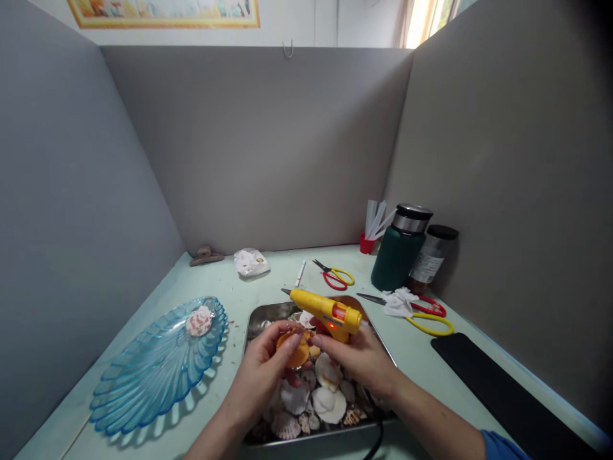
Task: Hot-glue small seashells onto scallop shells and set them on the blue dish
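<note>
My left hand is closed on an orange shell, pinched between thumb and fingers above the tray. My right hand grips a yellow hot glue gun, its nozzle pointing left and a small red light glowing on its side. The right fingertips reach close to the orange shell; whether they touch it I cannot tell. Below both hands lies a metal tray filled with several shells, among them a white scallop shell. A black cord runs down over the tray's front edge.
A blue shell-shaped dish with a pinkish-white shell piece stands left. Scissors, a marker and a white packet lie behind. On the right are larger scissors, crumpled tissue, a green flask and a jar.
</note>
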The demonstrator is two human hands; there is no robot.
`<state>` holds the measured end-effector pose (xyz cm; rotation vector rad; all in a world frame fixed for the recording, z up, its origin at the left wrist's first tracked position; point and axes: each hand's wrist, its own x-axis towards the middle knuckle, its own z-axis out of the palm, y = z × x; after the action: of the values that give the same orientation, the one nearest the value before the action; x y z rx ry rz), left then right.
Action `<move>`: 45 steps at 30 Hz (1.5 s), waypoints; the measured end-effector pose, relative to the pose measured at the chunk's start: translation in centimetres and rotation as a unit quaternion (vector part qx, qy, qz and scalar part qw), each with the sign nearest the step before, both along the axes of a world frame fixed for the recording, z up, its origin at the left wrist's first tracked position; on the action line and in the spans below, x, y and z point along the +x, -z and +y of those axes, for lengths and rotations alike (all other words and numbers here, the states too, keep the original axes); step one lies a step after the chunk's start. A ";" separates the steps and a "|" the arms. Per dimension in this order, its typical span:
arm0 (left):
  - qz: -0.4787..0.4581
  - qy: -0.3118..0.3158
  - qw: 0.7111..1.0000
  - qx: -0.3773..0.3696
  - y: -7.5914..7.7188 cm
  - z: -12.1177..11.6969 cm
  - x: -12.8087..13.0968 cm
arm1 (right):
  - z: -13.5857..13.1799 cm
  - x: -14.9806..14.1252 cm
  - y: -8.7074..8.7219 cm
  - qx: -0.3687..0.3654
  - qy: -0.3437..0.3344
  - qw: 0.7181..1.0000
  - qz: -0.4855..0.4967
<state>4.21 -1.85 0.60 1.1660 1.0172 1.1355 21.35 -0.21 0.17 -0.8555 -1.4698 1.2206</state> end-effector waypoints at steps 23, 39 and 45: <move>-0.125 0.021 0.990 -0.062 0.6 0.1 0.2 | 0.0 -0.3 0.7 -0.020 -0.038 0.998 0.055; -0.117 0.020 0.991 -0.055 0.5 0.1 0.3 | 0.0 0.0 0.7 -0.024 -0.043 0.997 0.053; -0.116 0.017 0.991 -0.059 0.5 0.1 0.3 | 0.1 -0.1 0.8 -0.030 -0.054 0.996 0.059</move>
<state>4.54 -1.72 0.14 0.9298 0.8711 1.1387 21.27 -0.15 -0.65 -0.7380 -1.4063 1.3782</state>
